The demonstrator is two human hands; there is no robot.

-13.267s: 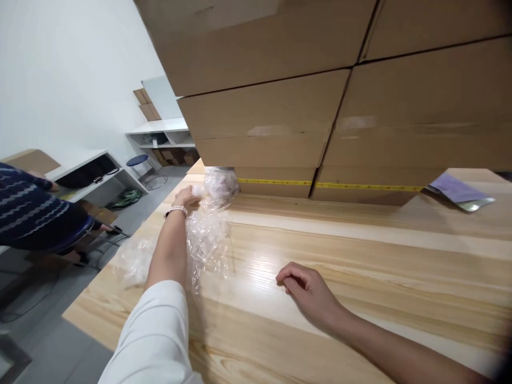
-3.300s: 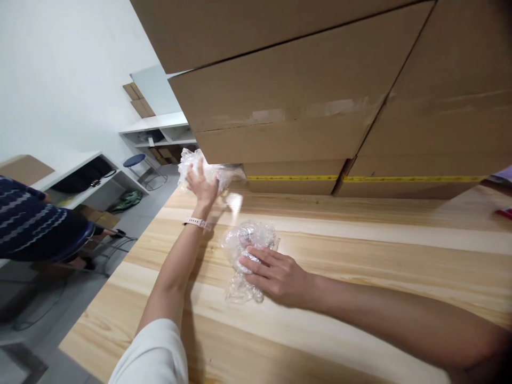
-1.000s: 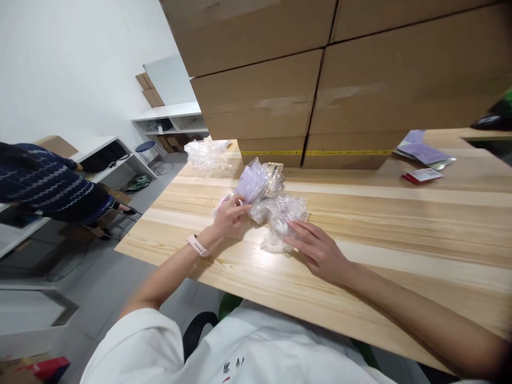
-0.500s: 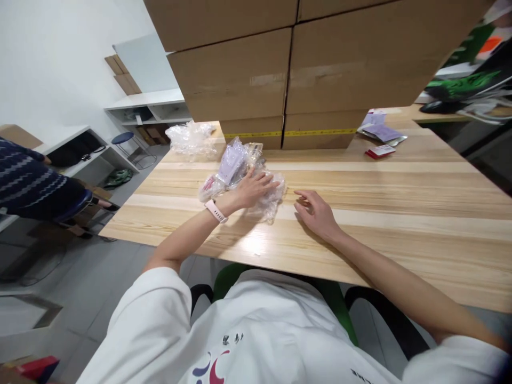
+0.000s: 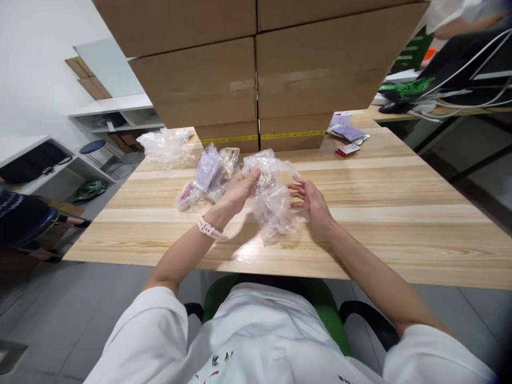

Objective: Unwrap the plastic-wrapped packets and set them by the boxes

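Note:
My left hand (image 5: 241, 188) is closed on a crumpled clear plastic bag (image 5: 276, 205), with the thumb on top near its upper left side. Something small and shiny shows through the plastic by the thumb, too unclear to name. My right hand (image 5: 314, 200) is at the bag's right edge. Its fingers are spread, with the fingertips touching or nearly touching the plastic. Just left of the bag lie a lilac packet (image 5: 208, 168) in clear wrap, a gold-coloured packet (image 5: 230, 161), and a clear bag with something pink (image 5: 187, 194) inside.
Stacked cardboard boxes (image 5: 196, 85) stand at the table's back. A heap of clear plastic (image 5: 166, 145) lies at the back left. Lilac packets (image 5: 347, 132) and a small red-and-white box (image 5: 348, 150) sit at the back right. Another person (image 5: 24, 216) sits at far left.
My left hand has gone from lying flat on the plastic to gripping the bag, drawn right and apart from the packets. My right hand has come up to the bag's edge. The view has shifted right.

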